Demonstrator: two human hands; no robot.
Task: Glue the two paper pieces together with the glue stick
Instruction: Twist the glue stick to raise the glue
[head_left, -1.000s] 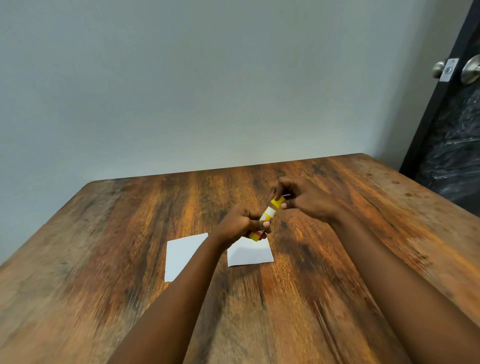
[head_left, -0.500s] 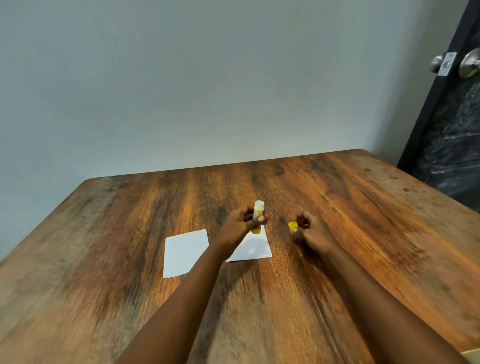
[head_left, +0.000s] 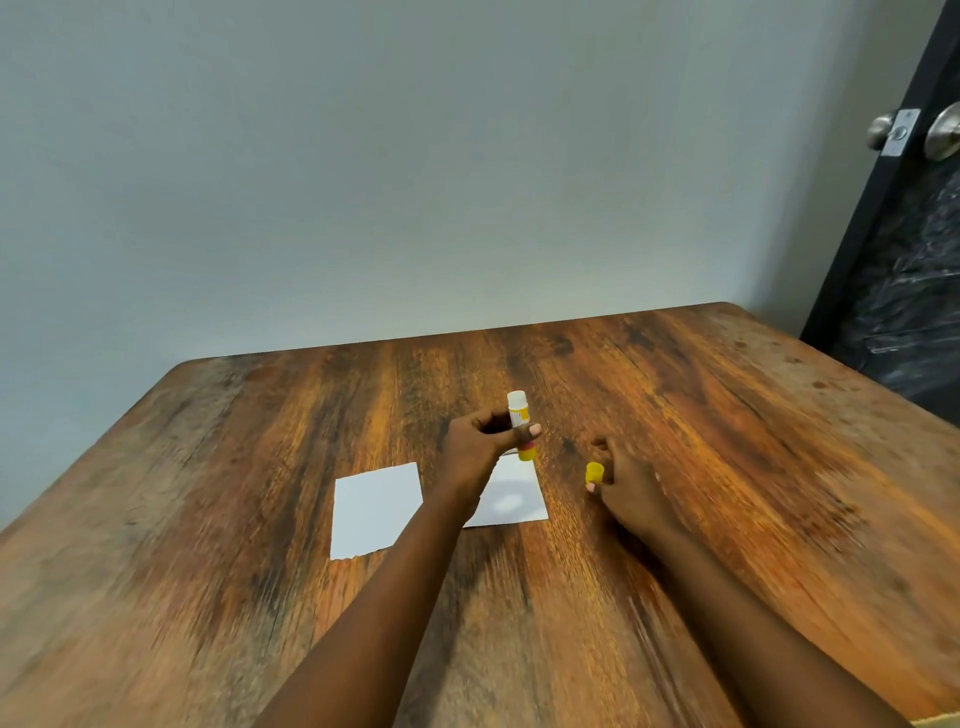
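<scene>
My left hand (head_left: 480, 449) grips a yellow glue stick (head_left: 520, 421) upright above the table, its white tip bare and pointing up. To its right, low over the wood, my right hand (head_left: 626, 480) pinches the small yellow cap (head_left: 594, 473). Two white paper pieces lie flat on the wooden table (head_left: 208, 519): the left paper (head_left: 375, 509) is fully visible, the right paper (head_left: 514, 496) is partly hidden by my left wrist and lies just under the glue stick.
A grey wall runs behind the table's far edge. A dark door (head_left: 904, 249) with metal knobs (head_left: 943, 137) stands at the right. Bare wood lies all around the papers.
The cap came off the glue stick. My right hand carried it down and to the right, near the table. My left hand turned the stick upright over the right paper.
</scene>
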